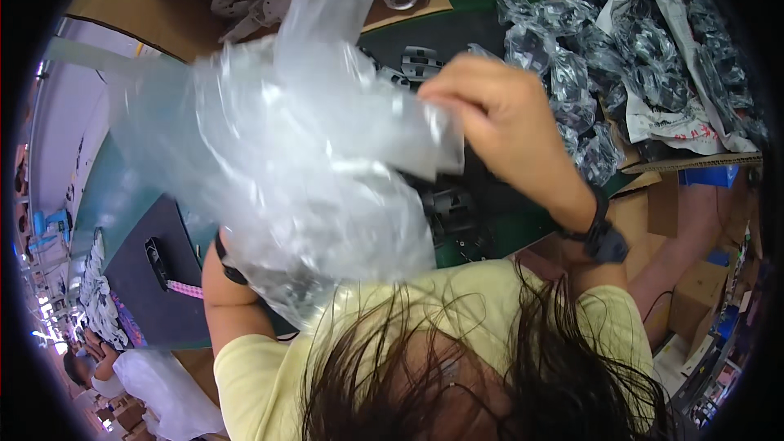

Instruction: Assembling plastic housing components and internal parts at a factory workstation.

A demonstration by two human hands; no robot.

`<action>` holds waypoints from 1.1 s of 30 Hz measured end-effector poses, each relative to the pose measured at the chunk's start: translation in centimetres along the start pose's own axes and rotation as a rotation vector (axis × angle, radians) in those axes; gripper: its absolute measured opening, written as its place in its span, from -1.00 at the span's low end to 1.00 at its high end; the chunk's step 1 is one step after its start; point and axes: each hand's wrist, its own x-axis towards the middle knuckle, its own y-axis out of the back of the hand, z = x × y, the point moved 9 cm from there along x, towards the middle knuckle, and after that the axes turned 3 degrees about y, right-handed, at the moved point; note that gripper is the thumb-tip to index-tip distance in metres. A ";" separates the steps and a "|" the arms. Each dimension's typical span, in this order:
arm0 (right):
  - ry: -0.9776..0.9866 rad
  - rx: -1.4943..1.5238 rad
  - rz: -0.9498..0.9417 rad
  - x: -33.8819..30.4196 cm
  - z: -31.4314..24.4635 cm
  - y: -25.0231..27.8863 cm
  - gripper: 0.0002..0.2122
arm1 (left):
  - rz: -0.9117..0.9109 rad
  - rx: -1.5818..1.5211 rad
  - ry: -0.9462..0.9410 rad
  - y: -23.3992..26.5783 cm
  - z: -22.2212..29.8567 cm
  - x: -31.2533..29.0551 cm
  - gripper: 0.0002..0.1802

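A large clear plastic bag [327, 171], crumpled and smeared by motion, spreads over the middle of the view in front of my chest. At its right side my right hand [494, 106] is closed, thumb and fingers pinching the bag's edge. My left forearm goes up behind the plastic, so my left hand is hidden and its fingers cannot be made out. Below the bag's right edge, dark grey moulded parts [452, 206] lie on the table. More grey parts [420, 63] sit farther back, beyond my right hand.
A cardboard box [139, 12] holding printed paper and plastic stands at the far left. Many parts wrapped in clear plastic [572, 73] are heaped at the far right. On the left, a black part [155, 260] lies on a dark mat [135, 298]. Another person [94, 359] is at lower left.
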 end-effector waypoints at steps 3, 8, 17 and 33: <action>-0.168 0.075 0.015 2.5 -0.3 2.1 -0.88 | 0.015 0.057 -0.044 0.7 1.3 -1.3 -0.75; -0.241 0.355 -0.535 4.6 1.5 0.9 -0.82 | 0.046 0.096 -0.135 2.8 4.4 -2.9 -0.71; -0.224 0.483 -0.401 6.8 3.5 3.7 -0.75 | 0.101 0.102 -0.324 5.9 9.9 -3.7 -0.64; 0.417 -0.452 0.061 1.6 -3.5 4.4 -0.68 | -0.211 0.427 -0.713 -10.9 5.0 9.4 -0.52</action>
